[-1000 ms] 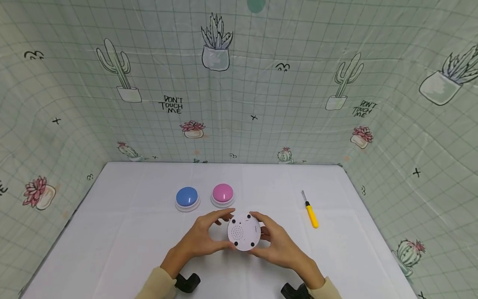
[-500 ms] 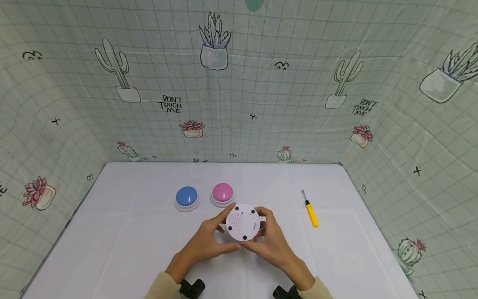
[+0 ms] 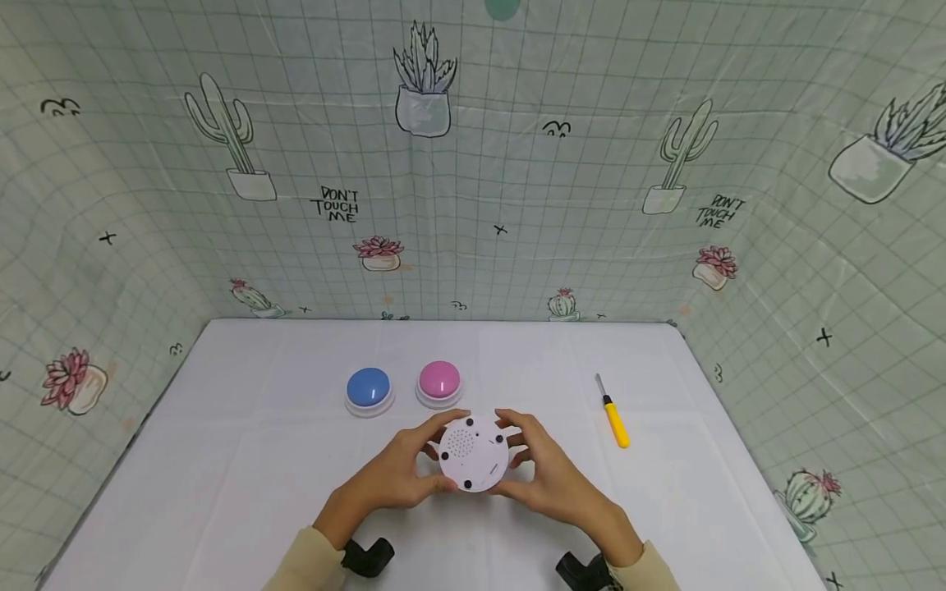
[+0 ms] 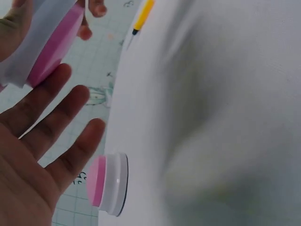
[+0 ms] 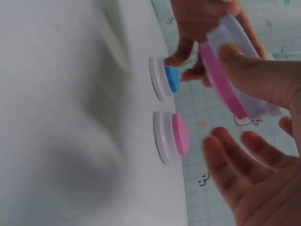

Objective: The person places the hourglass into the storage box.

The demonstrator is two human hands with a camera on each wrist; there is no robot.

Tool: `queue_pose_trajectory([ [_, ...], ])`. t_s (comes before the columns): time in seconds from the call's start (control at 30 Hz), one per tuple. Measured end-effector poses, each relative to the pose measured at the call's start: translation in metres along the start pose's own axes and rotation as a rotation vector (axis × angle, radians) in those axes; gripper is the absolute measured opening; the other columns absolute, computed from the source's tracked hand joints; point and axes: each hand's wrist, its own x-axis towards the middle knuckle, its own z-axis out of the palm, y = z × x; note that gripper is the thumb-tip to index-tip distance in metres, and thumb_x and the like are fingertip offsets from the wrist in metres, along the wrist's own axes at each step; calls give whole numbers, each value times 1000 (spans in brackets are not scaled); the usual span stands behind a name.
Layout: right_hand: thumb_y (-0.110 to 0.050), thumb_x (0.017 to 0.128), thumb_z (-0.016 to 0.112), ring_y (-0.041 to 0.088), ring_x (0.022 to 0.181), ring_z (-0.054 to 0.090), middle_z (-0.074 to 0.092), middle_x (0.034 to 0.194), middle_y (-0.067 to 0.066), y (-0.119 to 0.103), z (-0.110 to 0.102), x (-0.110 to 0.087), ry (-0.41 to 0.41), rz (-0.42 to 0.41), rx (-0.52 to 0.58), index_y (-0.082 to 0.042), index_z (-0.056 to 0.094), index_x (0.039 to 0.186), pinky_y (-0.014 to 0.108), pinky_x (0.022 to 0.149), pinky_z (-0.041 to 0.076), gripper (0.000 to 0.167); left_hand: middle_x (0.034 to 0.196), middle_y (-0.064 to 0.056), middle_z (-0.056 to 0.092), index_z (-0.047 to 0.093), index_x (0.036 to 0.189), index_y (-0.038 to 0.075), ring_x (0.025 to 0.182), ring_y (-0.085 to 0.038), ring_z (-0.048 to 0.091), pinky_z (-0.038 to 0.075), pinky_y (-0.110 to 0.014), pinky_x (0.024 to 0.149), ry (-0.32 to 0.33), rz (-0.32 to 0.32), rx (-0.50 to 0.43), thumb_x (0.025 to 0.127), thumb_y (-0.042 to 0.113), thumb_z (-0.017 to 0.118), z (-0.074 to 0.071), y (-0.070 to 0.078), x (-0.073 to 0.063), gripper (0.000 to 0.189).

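Both hands hold a round push button (image 3: 474, 454) above the table, its white underside with speaker holes and several black feet facing the head camera. Its pink dome (image 4: 54, 47) points downward, away from the head camera. My left hand (image 3: 395, 468) grips the left rim, thumb at the near edge and a fingertip touching the pink part. On the right side is my right hand (image 3: 550, 476), its thumb (image 5: 240, 66) pressed on the white casing. Several of the right fingers are spread apart from the button in the right wrist view.
A blue push button (image 3: 368, 388) and another pink push button (image 3: 439, 382) stand dome-up beyond the hands. A screwdriver with a yellow handle (image 3: 617, 425) lies on the right of the white-covered table (image 3: 244, 460). Patterned cloth (image 3: 458, 180) surrounds the table's back and sides.
The held button has turned clockwise as seen from the head camera. It rose slightly with both hands, then came down again a little to the left. The other objects stay put.
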Motion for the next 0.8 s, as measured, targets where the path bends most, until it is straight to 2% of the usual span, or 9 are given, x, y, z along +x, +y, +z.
queue_pose_trajectory([
  [0.13, -13, 83, 87, 22, 112, 67, 50, 151, 15, -2, -7, 0, -109, 4, 13, -9, 32, 158, 31, 88, 59, 93, 125, 2, 67, 32, 161, 24, 107, -13, 62, 57, -37, 93, -108, -16, 9, 86, 18, 83, -6, 2, 1, 91],
  [0.27, -10, 84, 86, 21, 110, 65, 49, 152, 15, -4, -6, 0, -160, 9, 24, -8, 32, 159, 28, 88, 59, 92, 127, -5, 71, 19, 165, 18, 109, -13, 66, 57, -40, 94, -134, 5, 8, 90, 26, 78, -10, 4, 3, 96],
  [0.4, -7, 80, 88, 23, 110, 67, 51, 145, 15, -1, 0, 0, -98, 15, 67, -10, 35, 156, 27, 88, 59, 93, 131, -12, 70, 17, 165, 18, 114, -18, 68, 58, -40, 95, -102, 19, -30, 92, 27, 76, -9, 3, 3, 94],
  [0.57, -11, 79, 90, 30, 110, 70, 50, 144, 19, 1, 8, 0, 19, 24, 146, -5, 35, 153, 29, 90, 59, 93, 144, -13, 62, 23, 164, 21, 122, -25, 66, 59, -37, 93, -18, -10, -92, 85, 25, 85, 0, 3, 2, 100],
  [0.67, -15, 78, 91, 31, 108, 72, 51, 143, 21, 0, 12, 1, 65, 61, 163, -4, 36, 153, 28, 89, 59, 93, 145, -15, 59, 23, 163, 15, 117, -24, 68, 59, -35, 92, 22, -27, -122, 82, 24, 89, 9, 3, 3, 105],
  [0.8, -13, 76, 91, 31, 104, 74, 49, 145, 23, -2, 14, 3, 71, 107, 175, 1, 35, 154, 25, 84, 60, 97, 147, -19, 55, 24, 162, 6, 107, -21, 69, 59, -30, 89, 64, -27, -150, 78, 18, 90, 18, 2, 4, 107],
])
